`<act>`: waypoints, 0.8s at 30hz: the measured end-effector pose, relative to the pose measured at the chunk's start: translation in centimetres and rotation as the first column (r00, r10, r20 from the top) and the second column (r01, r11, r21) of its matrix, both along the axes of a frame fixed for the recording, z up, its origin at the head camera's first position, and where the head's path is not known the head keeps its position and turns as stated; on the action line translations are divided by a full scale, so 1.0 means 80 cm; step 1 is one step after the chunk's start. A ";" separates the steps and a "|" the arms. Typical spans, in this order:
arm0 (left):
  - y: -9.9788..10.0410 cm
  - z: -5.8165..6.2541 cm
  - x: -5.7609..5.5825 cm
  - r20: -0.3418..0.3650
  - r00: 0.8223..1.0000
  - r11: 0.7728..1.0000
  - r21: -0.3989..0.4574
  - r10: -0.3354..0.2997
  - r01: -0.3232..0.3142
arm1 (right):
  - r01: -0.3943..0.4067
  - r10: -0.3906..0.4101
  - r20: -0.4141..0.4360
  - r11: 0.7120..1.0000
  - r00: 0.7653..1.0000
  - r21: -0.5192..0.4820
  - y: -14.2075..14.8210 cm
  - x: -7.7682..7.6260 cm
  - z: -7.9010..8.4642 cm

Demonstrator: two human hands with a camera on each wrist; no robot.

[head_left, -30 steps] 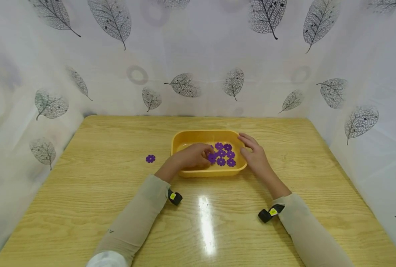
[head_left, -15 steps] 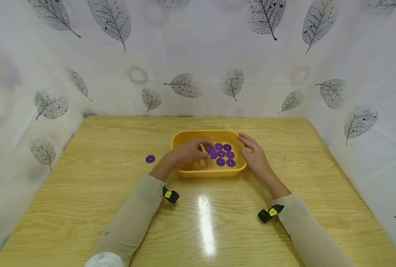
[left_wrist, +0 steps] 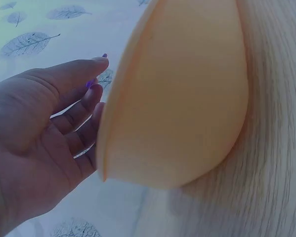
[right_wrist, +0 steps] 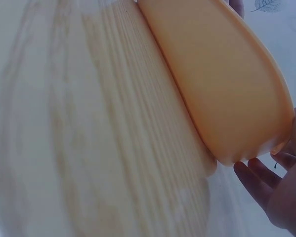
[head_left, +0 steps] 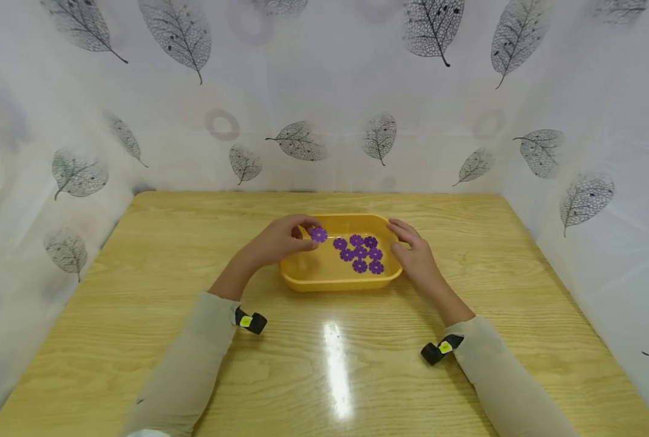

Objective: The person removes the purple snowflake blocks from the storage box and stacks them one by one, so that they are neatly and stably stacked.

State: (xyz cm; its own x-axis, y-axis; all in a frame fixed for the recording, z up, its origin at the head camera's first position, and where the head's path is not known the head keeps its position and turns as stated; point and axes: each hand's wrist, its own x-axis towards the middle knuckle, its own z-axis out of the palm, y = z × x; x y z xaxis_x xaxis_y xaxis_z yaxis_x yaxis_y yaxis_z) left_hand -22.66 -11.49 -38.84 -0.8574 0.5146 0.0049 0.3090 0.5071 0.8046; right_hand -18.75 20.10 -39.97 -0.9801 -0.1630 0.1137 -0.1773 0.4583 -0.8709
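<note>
My left hand (head_left: 278, 243) pinches a purple flower-shaped plastic disc (head_left: 319, 235) between thumb and fingers, over the left end of a yellow plastic basin (head_left: 335, 285). Only slivers of this purple disc (left_wrist: 89, 84) show between the fingers in the left wrist view. Several like purple discs (head_left: 360, 252) lie bunched in the right half of the basin. At the basin's right end my right hand (head_left: 419, 261) holds the rim, its thumb on the near side and fingers further back. In the right wrist view, fingertips (right_wrist: 241, 170) touch the basin's outer wall.
The basin stands on a wood-grain table (head_left: 193, 218), toward its back edge. A white curtain (head_left: 324, 79) printed with dark leaves hangs behind and along both sides. Each wrist wears a black camera (head_left: 255, 323) on a strap.
My left hand has lifted a purple disc from the bunch and carried it left to the basin's left end. Its wrist now covers the loose disc on the table. My right hand has stayed.
</note>
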 end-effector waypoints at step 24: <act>-0.131 -0.008 0.040 0.022 0.979 0.974 -0.108 0.203 -0.200 | 0.000 0.000 0.023 1.000 1.000 -0.006 -0.003 0.001 0.001</act>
State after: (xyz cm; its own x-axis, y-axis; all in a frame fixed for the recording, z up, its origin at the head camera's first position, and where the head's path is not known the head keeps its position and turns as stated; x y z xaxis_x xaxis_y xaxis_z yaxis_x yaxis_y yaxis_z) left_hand -19.50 -22.00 -39.45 -0.9423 0.3274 -0.0697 0.1661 0.6382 0.7518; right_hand -18.67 19.85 -39.88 -0.9824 -0.1621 0.0925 -0.1574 0.4535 -0.8772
